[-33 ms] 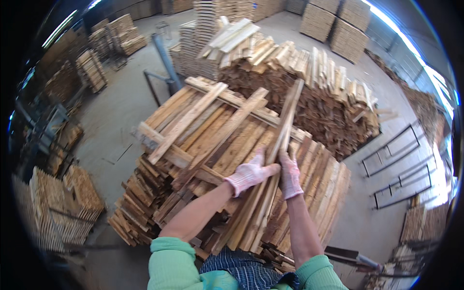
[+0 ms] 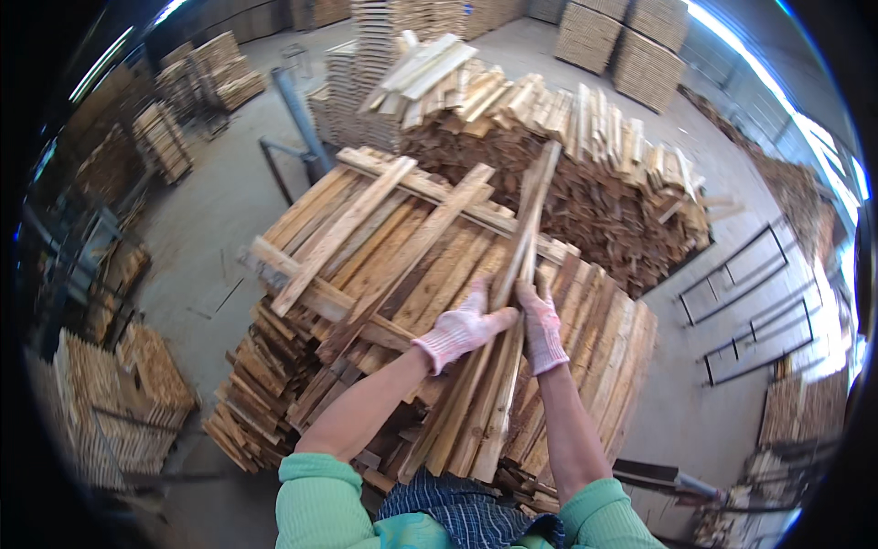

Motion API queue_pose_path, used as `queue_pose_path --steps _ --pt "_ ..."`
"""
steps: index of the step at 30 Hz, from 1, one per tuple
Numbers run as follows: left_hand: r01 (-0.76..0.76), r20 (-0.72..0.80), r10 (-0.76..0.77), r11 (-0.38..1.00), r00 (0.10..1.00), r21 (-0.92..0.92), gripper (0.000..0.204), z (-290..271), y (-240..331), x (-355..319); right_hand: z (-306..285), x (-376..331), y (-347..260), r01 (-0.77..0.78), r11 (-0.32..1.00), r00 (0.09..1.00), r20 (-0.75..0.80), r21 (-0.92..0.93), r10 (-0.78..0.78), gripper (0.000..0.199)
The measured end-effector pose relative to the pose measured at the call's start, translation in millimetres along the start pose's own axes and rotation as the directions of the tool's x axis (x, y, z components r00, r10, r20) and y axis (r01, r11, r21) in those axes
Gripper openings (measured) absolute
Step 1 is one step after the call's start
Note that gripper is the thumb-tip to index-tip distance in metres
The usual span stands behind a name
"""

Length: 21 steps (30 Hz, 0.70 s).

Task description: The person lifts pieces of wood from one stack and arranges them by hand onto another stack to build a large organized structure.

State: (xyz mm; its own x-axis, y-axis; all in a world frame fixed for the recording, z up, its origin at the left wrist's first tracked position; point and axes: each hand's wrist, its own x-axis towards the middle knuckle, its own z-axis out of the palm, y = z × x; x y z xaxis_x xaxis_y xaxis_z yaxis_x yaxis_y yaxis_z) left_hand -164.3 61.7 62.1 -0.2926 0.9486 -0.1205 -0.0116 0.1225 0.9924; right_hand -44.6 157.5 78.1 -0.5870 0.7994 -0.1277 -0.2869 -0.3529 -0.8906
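Observation:
Both my hands wear pale pinkish knit gloves and close round a bundle of long narrow wooden boards [image 2: 487, 389] from its two sides. On the left side is my left hand [image 2: 465, 327], its thumb lying across toward the boards. My right hand [image 2: 543, 328] presses against the other side. The bundle slants from near my apron up to the far right, its far ends fanned together. Beneath it lies a broad stack of rough boards [image 2: 594, 352]. Crosswise boards [image 2: 402, 245] lie on the stack's left part.
Beyond the stack stands a large heap of boards [image 2: 549, 174] with pale pieces on top. A blue-grey post [image 2: 300, 119] rises at the far left of the stack. Black metal frames [image 2: 754, 325] lie on the floor at right. Stacked slats [image 2: 119, 393] stand at lower left.
The whole view has shifted slightly, with the scene a little further left. My hands keep their hold on the bundle of boards.

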Motion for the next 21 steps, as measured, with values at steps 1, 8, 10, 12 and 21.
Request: queue_pose_path --steps 1,8,10,12,21 --pt "0.074 0.029 -0.072 0.996 0.997 -0.049 0.078 10 41 -9 -16 7 -2 0.006 0.998 0.999 -0.045 -0.060 -0.009 0.056" --pt "0.026 -0.227 -0.118 0.928 0.967 -0.372 0.063 -59 122 -67 -27 -12 -104 -0.178 0.703 0.982 -0.080 -0.688 0.171 0.081" --pt "-0.094 -0.295 -0.021 0.925 0.955 -0.369 0.057 -83 144 -102 -59 -23 -106 0.028 0.467 0.995 0.067 -0.884 0.067 0.073" --pt "-0.158 -0.434 0.004 0.935 0.901 -0.318 0.052 -103 143 -132 -67 -35 -111 -0.019 0.119 0.972 0.010 -0.993 0.235 0.067" --pt "-0.144 -0.631 -0.061 0.953 0.773 -0.268 0.044 -144 99 -222 -145 -41 -38 0.167 -0.185 0.974 0.133 -0.968 0.185 0.069"
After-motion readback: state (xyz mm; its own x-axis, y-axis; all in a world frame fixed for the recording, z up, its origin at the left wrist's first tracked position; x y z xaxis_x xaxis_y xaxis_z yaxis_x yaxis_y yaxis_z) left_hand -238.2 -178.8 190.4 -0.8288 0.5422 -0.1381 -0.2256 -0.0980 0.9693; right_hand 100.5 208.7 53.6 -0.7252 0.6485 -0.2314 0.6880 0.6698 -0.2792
